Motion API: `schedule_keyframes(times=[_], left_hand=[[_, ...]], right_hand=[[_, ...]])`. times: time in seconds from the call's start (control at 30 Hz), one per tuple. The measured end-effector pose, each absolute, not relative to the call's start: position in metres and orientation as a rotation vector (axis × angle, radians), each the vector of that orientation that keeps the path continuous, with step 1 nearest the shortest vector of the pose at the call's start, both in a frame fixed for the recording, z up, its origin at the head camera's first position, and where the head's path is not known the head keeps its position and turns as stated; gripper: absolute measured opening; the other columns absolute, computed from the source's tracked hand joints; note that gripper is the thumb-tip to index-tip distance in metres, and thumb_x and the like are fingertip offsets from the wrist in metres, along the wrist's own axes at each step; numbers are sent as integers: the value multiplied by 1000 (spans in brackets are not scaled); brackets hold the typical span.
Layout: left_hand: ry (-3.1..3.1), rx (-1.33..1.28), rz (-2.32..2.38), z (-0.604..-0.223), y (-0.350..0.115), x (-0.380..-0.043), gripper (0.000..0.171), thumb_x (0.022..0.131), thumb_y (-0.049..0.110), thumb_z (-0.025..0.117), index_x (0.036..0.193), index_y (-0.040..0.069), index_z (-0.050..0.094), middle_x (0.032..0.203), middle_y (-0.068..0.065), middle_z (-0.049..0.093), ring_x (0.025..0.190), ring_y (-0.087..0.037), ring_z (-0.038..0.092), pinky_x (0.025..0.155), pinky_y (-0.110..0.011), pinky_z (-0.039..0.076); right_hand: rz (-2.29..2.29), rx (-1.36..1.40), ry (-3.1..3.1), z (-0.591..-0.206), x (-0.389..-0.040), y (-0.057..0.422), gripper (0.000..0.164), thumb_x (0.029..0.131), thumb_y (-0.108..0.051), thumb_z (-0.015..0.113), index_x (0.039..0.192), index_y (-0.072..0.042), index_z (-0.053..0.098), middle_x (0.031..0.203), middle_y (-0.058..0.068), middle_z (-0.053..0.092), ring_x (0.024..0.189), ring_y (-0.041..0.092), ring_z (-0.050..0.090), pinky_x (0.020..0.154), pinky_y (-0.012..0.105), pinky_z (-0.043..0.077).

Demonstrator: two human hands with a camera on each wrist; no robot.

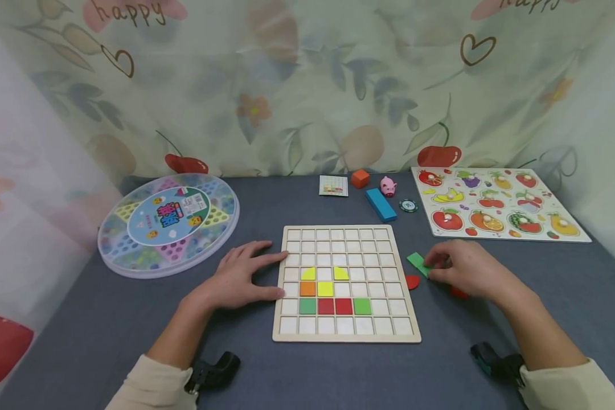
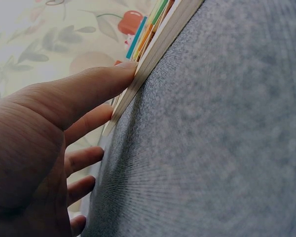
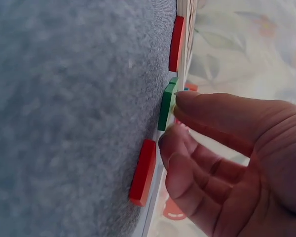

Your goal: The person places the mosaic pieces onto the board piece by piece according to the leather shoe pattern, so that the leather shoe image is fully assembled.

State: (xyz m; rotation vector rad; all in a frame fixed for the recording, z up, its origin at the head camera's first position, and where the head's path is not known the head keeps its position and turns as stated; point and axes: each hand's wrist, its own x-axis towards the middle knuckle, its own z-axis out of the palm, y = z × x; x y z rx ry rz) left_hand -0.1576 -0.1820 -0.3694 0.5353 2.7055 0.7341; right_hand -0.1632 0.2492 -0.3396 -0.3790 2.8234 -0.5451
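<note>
A wooden grid board [image 1: 347, 339] with white squares lies on the table, several coloured tiles set in its cells. My left hand [image 1: 243, 279] rests at its left edge, thumb and forefinger spread and touching the rim; in the left wrist view the thumb [image 2: 103, 81] lies against the board's side and the other fingers are extended. Right of the board, my right hand [image 1: 463, 267] pinches the near end of a green block [image 1: 417, 261] between thumb and forefinger, low over the cloth. A red rounded piece [image 1: 412, 282] lies beside the board; another red piece [image 1: 459, 292] is partly hidden under the right hand.
Behind the board are a small pattern card [image 1: 333, 185], an orange cube [image 1: 360, 179], a pink pig figure [image 1: 388, 186], a blue block [image 1: 381, 205] and a chip [image 1: 408, 205]. A round game box [image 1: 169, 216] stands left, a fruit puzzle board [image 1: 497, 203] right.
</note>
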Motion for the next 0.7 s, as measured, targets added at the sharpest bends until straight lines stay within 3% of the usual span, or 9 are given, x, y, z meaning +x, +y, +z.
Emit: schedule_keyframes(times=[0.37,0.57,0.7], left_hand=[[2709,532,730,-368,-182,-158,77,89,58,74,157,33,46,169,-10,27,155,-44,17,120,-72,12],[2713,531,728,-370,-183,-157,78,89,58,74,157,33,47,169,-10,28,155,-43,18,120,-71,13],[2714,538,732,-370,-183,-156,77,88,58,74,156,33,47,169,-10,28,155,-43,18,120,-71,14]], right_hand=[[-579,-235,2801,-337,-167,241,37,87,-21,82,111,4,69,89,9,67,81,21,58,70,32,50],[-614,-216,2793,-338,-165,237,31,85,-19,84,104,-3,66,89,8,63,82,22,56,67,33,48],[-699,-212,2757,-338,-163,239,26,86,-18,82,101,-7,63,86,7,62,74,20,57,63,33,48]])
